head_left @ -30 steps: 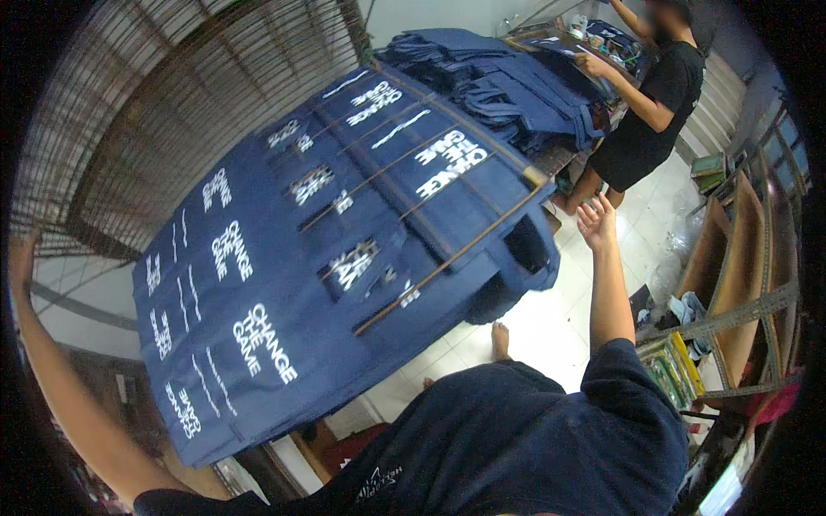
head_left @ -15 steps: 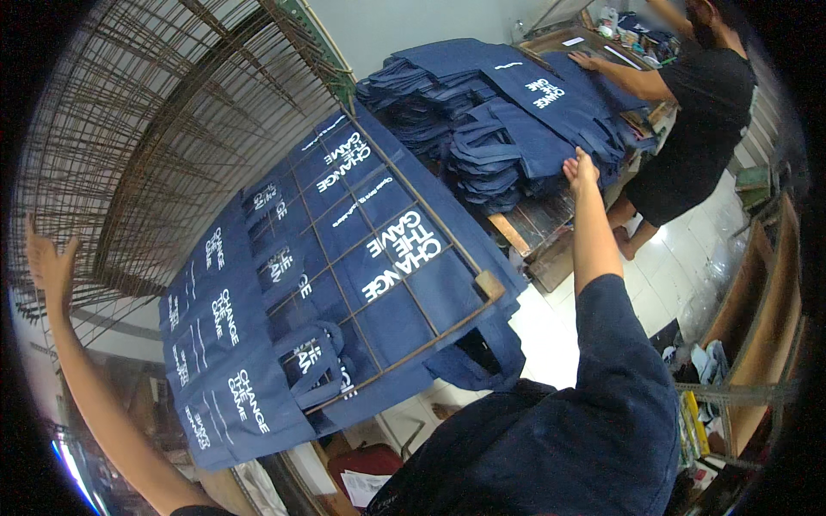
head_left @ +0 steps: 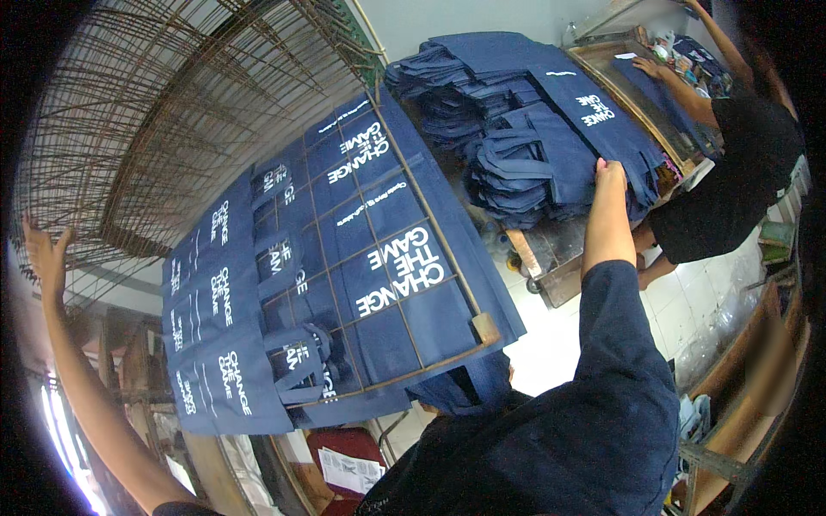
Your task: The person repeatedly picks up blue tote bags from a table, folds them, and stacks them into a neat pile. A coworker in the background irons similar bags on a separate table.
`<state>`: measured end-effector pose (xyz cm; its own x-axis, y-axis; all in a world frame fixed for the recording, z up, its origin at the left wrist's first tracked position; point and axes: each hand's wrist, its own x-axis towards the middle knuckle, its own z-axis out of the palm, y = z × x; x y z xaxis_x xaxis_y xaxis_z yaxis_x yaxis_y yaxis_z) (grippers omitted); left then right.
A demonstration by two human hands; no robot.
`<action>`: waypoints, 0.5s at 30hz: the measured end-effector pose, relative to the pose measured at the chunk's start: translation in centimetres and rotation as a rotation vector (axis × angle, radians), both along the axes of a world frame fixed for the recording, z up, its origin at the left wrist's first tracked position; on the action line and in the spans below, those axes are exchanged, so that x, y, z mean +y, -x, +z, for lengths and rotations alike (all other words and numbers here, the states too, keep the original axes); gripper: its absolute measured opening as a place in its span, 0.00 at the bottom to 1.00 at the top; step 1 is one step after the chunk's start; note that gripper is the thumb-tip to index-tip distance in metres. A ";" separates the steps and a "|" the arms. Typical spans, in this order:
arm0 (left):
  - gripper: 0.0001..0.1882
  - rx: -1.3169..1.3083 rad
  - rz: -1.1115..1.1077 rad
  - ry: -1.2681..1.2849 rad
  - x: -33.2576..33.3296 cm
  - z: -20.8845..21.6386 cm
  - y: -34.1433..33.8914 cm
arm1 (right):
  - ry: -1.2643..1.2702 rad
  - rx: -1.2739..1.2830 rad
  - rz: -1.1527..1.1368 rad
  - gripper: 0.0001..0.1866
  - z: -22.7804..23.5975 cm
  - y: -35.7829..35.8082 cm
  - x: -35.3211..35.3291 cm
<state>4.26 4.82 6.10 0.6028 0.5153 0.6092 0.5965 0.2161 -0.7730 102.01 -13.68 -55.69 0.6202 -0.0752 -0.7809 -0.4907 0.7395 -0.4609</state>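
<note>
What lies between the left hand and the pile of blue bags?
Between the left hand and the pile, the head view shows raised wire racks, then spread-out printed blue bags.

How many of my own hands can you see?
2: your left hand by the raised wire racks, and your right hand at the piled blue bags.

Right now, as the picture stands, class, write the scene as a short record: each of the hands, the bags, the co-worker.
Left hand: beside wire racks; grip unclear
Right hand: at the edge of a printed blue bag; grip unclear
Flat blue bags: white print, wires crossing some
Co-worker: black top, one hand on dark fabric
</note>
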 end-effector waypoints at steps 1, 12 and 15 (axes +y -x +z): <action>0.45 0.009 0.007 -0.001 -0.5 0.1 0.2 | 0.004 -0.028 0.011 0.12 1.3 1.9 -0.3; 0.40 -0.202 -0.355 0.100 -6.5 -1.9 -4.6 | -0.470 -0.313 0.660 0.17 -5.7 5.8 -8.0; 0.43 -0.140 0.291 0.024 -6.7 -3.7 -18.5 | -0.451 -0.357 0.412 0.14 -11.8 -5.3 -11.3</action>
